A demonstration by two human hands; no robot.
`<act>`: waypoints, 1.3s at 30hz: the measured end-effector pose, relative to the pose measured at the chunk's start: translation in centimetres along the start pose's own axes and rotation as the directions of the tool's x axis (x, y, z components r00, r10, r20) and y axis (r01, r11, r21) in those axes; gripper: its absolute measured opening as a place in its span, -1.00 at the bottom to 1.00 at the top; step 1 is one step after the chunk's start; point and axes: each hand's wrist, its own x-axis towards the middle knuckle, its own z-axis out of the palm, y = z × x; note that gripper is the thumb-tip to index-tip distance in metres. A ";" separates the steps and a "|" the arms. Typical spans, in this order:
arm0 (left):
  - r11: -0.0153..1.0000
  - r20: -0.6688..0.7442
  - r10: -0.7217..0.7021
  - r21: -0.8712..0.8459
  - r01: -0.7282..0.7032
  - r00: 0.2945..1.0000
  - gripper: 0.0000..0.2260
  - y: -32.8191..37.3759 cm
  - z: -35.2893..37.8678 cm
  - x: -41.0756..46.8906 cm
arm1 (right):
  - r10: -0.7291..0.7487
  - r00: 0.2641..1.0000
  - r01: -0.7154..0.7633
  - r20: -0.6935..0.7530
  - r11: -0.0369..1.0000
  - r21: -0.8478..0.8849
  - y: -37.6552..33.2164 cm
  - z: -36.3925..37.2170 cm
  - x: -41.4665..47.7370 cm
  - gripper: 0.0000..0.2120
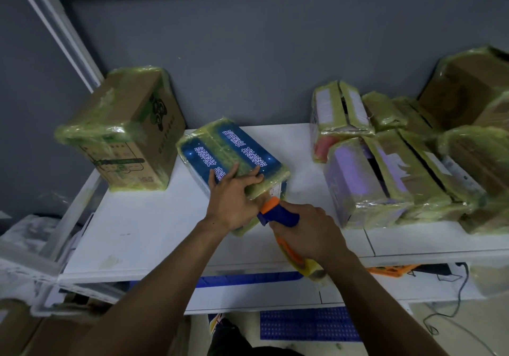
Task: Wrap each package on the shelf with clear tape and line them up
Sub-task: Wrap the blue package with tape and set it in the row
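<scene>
A blue package (234, 149) with white lettering, banded in yellowish clear tape, lies tilted at the middle of the white shelf (154, 226). My left hand (237, 198) lies flat on its near end, fingers straight, pressing it down. My right hand (305, 231) grips the blue and orange handle of a tape dispenser (278, 212), whose head touches the package's near face. The tape roll (311, 270) hangs below my right wrist.
A taller brown carton (129, 127) wrapped in tape stands at the left. Several taped purple and brown packages (385, 168) crowd the right side. A grey wall backs the shelf. Below the shelf are blue crates (308, 325) and a cable on the floor.
</scene>
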 end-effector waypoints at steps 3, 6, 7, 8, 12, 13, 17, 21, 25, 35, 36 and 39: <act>1.000 0.011 0.006 0.030 -0.006 1.000 -0.49 0.0 0.0 0.0 | -0.034 0.999 0.033 -0.013 0.997 -0.064 -0.2 -0.2 0.4 -0.68; 0.999 0.028 0.000 0.047 -0.001 1.000 -0.47 0.0 0.0 0.0 | -0.065 0.998 0.062 -0.014 0.987 -0.149 -0.5 -0.6 0.8 -0.66; 0.998 0.032 -0.005 0.056 0.003 0.999 -0.46 0.1 0.0 0.0 | -0.071 0.997 0.067 -0.014 0.983 -0.169 -0.5 -0.6 0.8 -0.65; 0.998 0.034 -0.008 0.065 0.006 0.999 -0.46 0.1 0.0 0.0 | -0.074 0.997 0.070 -0.015 0.981 -0.182 -0.6 -0.6 0.8 -0.64; 0.998 0.028 -0.016 0.069 0.014 0.999 -0.47 0.2 0.1 0.0 | -0.092 0.995 0.082 -0.022 0.957 -0.277 -1.0 -0.2 0.4 -0.64; 0.998 0.026 -0.014 0.068 0.012 1.000 -0.48 0.1 0.1 0.1 | -0.099 0.995 0.086 -0.031 0.953 -0.291 -1.2 0.0 0.3 -0.65; 0.998 0.032 -0.006 0.055 0.004 0.999 -0.47 0.1 -0.1 0.1 | -0.088 0.995 0.073 -0.051 0.965 -0.252 -1.2 0.0 0.1 -0.68; 0.987 -0.106 0.089 0.144 -0.073 0.990 -0.50 -0.8 0.0 -1.4 | -0.015 0.995 0.001 -0.100 0.991 -0.137 0.2 -0.7 -0.1 -0.73; 0.974 -0.204 -0.012 0.219 0.058 0.979 -0.34 -1.7 0.9 -3.6 | -0.063 0.979 0.073 -0.192 0.996 0.047 1.8 -1.1 -0.7 -0.77; 0.998 -0.126 -0.037 -0.046 0.032 0.991 -0.40 -2.4 0.3 -3.2 | 0.133 0.989 -0.111 -0.071 0.962 0.251 3.7 -2.0 -3.6 -0.62; 0.998 -0.102 -0.024 -0.056 0.019 0.994 -0.39 -2.6 0.0 -3.0 | 0.146 0.989 -0.134 -0.031 0.963 0.235 3.8 -2.1 -3.6 -0.60; 0.997 -0.065 0.000 -0.074 -0.005 0.998 -0.38 -2.6 -0.1 -3.0 | 0.148 0.989 -0.147 0.013 0.970 0.194 3.8 -2.7 -3.7 -0.58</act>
